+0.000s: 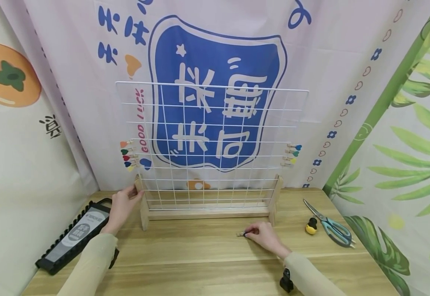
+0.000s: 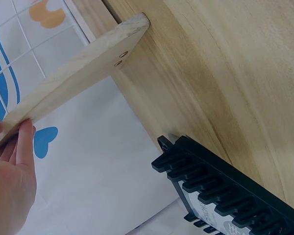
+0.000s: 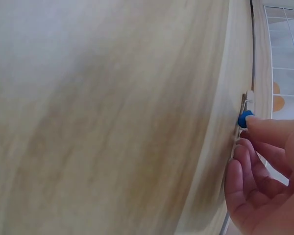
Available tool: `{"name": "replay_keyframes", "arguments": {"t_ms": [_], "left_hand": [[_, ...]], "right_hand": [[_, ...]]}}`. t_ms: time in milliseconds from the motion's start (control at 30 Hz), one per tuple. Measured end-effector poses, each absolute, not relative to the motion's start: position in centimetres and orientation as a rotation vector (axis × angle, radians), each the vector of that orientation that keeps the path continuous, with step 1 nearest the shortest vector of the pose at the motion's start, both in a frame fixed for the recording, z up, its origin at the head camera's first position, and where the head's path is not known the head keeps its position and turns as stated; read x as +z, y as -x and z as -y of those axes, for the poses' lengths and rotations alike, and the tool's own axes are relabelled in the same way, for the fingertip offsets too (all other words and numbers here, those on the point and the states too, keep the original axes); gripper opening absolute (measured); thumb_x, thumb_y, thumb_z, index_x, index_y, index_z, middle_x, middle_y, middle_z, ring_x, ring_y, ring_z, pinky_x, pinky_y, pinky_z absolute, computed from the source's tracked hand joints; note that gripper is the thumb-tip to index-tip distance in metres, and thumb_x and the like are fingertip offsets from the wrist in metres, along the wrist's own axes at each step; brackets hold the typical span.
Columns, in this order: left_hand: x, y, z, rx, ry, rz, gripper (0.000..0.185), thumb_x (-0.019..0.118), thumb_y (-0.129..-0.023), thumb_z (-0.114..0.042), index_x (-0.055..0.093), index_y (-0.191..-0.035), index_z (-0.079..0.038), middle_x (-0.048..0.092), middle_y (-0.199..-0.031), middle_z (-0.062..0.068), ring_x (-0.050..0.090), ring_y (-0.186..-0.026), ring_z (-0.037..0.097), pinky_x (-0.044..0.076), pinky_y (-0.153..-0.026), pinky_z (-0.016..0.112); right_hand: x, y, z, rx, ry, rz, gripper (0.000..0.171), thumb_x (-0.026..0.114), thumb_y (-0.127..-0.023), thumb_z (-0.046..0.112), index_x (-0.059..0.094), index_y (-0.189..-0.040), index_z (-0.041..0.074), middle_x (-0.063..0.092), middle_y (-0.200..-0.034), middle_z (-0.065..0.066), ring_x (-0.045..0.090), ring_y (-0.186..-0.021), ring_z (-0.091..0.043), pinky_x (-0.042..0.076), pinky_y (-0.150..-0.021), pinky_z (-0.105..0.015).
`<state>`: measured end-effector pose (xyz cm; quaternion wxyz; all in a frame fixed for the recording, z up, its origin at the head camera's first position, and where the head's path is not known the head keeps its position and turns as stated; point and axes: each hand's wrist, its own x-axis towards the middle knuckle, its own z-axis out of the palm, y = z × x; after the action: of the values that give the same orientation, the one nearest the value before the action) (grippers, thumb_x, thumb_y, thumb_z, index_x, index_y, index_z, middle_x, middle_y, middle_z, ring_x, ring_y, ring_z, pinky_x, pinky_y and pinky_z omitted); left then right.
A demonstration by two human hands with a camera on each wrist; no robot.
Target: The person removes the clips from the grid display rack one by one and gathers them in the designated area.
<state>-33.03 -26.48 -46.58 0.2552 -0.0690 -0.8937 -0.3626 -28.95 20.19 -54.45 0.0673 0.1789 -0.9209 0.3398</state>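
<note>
A white wire grid (image 1: 215, 139) stands upright in a wooden stand (image 1: 207, 214). My left hand (image 1: 122, 206) holds the top of the stand's left upright (image 2: 73, 73) between thumb and fingers. Over the table in front of the stand, my right hand (image 1: 266, 236) pinches a small wooden clothespin (image 1: 240, 234) with a blue decoration (image 3: 244, 118) on it. Several heart clothespins (image 1: 126, 156) in mixed colours are clipped along the grid's left edge. On its right edge are three more clothespins (image 1: 292, 154), with blue, green and yellow hearts.
To the left, a black rack with a grey label (image 1: 77, 234) lies on the table (image 1: 185, 263). Blue-handled scissors (image 1: 331, 226) and a small yellow-and-black object (image 1: 312, 226) lie at the right. Printed curtains (image 1: 329, 53) hang behind and beside the table.
</note>
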Motion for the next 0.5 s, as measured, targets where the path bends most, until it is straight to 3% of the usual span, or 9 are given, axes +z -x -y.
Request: {"name": "replay_keyframes", "arguments": {"t_ms": [267, 500], "left_hand": [[-46.6, 33.1, 26.3, -0.985, 0.188, 2.427, 0.022, 0.064, -0.096, -0.013, 0.068, -0.107, 0.006, 0.071, -0.107, 0.03, 0.071, -0.098, 0.044, 0.059, -0.078, 0.053], [-46.7, 33.0, 26.4, -0.983, 0.176, 2.436, 0.025, 0.064, -0.097, -0.013, 0.068, -0.111, 0.007, 0.07, -0.11, 0.03, 0.071, -0.099, 0.044, 0.059, -0.079, 0.052]], "right_hand": [[-53.3, 29.1, -20.8, 1.093, -0.57, 2.717, 0.012, 0.075, -0.084, 0.005, 0.074, -0.094, -0.002, 0.075, -0.084, -0.009, 0.06, -0.068, -0.001, 0.051, -0.061, -0.015], [-47.2, 29.5, -22.4, 1.165, -0.49, 2.648, 0.022, 0.072, -0.087, 0.006, 0.069, -0.107, -0.004, 0.074, -0.097, -0.017, 0.069, -0.081, -0.02, 0.056, -0.071, -0.017]]}}
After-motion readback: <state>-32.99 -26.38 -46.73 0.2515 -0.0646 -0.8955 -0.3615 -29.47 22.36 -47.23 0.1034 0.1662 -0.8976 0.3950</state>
